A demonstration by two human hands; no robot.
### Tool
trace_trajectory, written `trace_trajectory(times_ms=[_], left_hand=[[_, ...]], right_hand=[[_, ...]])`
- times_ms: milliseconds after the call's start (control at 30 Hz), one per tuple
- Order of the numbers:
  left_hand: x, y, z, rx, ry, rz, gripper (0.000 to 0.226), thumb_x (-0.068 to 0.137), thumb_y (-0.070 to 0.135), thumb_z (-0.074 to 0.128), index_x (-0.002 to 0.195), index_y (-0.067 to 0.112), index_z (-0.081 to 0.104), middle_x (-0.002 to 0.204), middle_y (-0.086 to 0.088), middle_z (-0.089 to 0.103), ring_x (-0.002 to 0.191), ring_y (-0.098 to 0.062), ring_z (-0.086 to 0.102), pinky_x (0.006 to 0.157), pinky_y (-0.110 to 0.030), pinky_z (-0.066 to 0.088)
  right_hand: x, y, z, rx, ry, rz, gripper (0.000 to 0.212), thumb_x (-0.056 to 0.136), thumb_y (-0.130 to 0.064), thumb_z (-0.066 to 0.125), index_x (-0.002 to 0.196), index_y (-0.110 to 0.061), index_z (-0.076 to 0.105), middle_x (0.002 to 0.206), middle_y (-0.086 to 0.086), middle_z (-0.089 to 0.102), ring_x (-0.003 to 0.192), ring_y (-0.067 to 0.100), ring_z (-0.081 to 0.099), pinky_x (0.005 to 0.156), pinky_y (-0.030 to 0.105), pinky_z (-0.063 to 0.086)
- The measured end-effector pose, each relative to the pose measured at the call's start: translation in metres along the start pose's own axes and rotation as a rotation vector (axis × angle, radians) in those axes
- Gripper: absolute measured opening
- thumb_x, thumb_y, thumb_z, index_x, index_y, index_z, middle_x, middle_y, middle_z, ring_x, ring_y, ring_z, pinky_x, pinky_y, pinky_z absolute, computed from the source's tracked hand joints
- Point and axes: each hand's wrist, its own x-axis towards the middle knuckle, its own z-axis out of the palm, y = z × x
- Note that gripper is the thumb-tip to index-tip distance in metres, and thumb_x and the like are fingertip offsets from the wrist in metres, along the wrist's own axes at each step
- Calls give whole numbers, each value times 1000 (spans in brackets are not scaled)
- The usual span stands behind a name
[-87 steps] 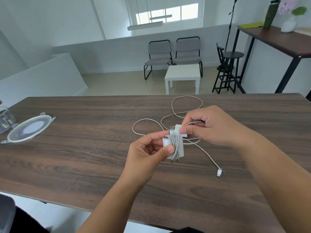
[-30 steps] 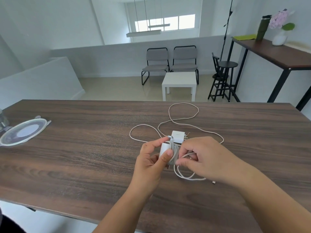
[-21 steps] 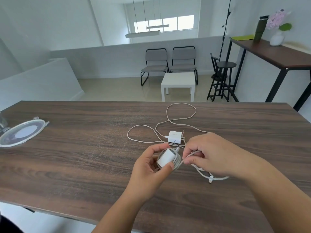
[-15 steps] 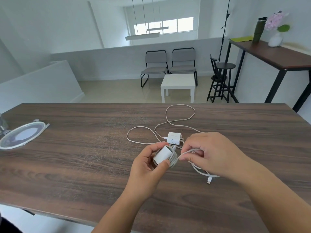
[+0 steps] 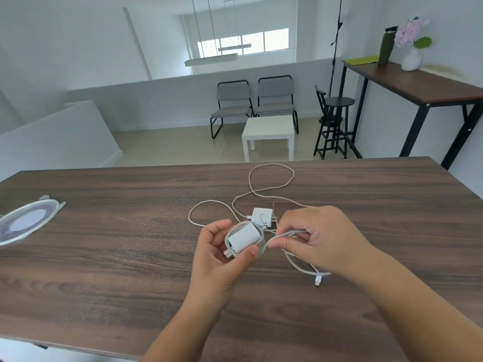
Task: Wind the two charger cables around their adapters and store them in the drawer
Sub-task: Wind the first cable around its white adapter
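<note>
My left hand (image 5: 222,259) grips a white adapter (image 5: 243,237) above the dark wooden table (image 5: 117,244), prongs pointing lower left, with several turns of white cable around it. My right hand (image 5: 321,239) pinches the loose stretch of that cable (image 5: 300,265) just right of the adapter. The cable's free end with its plug (image 5: 317,280) lies on the table below my right hand. A second white adapter (image 5: 261,215) rests on the table behind my hands, its cable (image 5: 271,176) spread in loose loops toward the far edge. No drawer is in view.
A clear round plastic lid (image 5: 26,222) lies at the table's left edge. Beyond the table stand two grey chairs (image 5: 253,100), a small white side table (image 5: 268,133), a black stool (image 5: 334,121) and a tall desk (image 5: 418,84) with a bottle and flowers.
The right hand has wound more cable around the adapter, so the loose tail is shorter. The left hand has turned the adapter, prongs now pointing lower left. The second charger has not moved.
</note>
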Motion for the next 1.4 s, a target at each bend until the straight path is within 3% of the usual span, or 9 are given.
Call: trace_trajectory(times_ms=[133,300,433,567,933,1000,1100,1267,1400], left_hand=[[-1,-2,-3,145,-26,44,43,64,5,81,103,16,68,101,-4,76,92,-16,71,79,-26,55],[-1,2,-14,529,-94,148,43,74,16,82,113,28,69,107,9,74,99,-12,70,86,-36,57],[-1,4,-21,744,-137,223,60,78,26,79,132,36,53,113,19,69,103,-3,66,87,-25,54],[-4,5,-22,823,-144,269,46,78,28,79,117,41,58,108,26,66,97,-6,64,79,-22,52],[2,8,-14,572,-341,123,51,76,22,82,122,26,62,110,9,73,103,-11,67,92,-26,51],[2,11,-17,460,-340,86,50,73,22,83,118,27,61,112,5,72,103,-14,67,92,-27,51],[-1,14,-16,263,-334,41,49,67,18,84,111,21,62,109,-3,73,100,-15,66,88,-27,50],[0,16,-14,-12,-173,42,50,59,12,81,106,7,65,101,-3,75,94,-11,69,77,-21,54],[7,12,-15,-75,27,46,43,65,4,82,104,9,66,97,1,77,92,-7,70,76,-19,53]], right_hand=[[2,6,-7,-79,-150,97,36,73,-59,67,71,-26,53,44,-9,44,47,6,42,51,23,33],[7,5,-20,-7,-380,190,12,82,-40,68,78,-29,64,54,-8,53,54,4,48,54,17,37],[8,6,-23,-22,-497,277,13,81,-43,68,78,-31,66,53,-10,52,52,0,47,54,18,37],[6,7,-27,-17,-519,320,11,80,-45,68,77,-34,67,57,-7,56,52,-1,47,55,20,38],[30,25,6,333,-133,135,7,76,-31,78,82,-32,75,58,-7,41,55,5,38,60,19,35],[29,29,14,462,-148,182,8,76,-35,77,84,-33,76,65,7,59,59,20,47,63,28,39],[26,34,26,681,-118,250,11,77,-31,70,86,-31,77,83,-10,75,78,2,64,75,17,47],[8,35,63,779,-47,308,15,87,-6,65,90,-16,76,84,-12,75,80,-2,64,75,14,47],[-6,18,89,501,-18,263,23,87,-29,60,106,-27,74,98,-14,75,93,-3,66,83,18,49]])
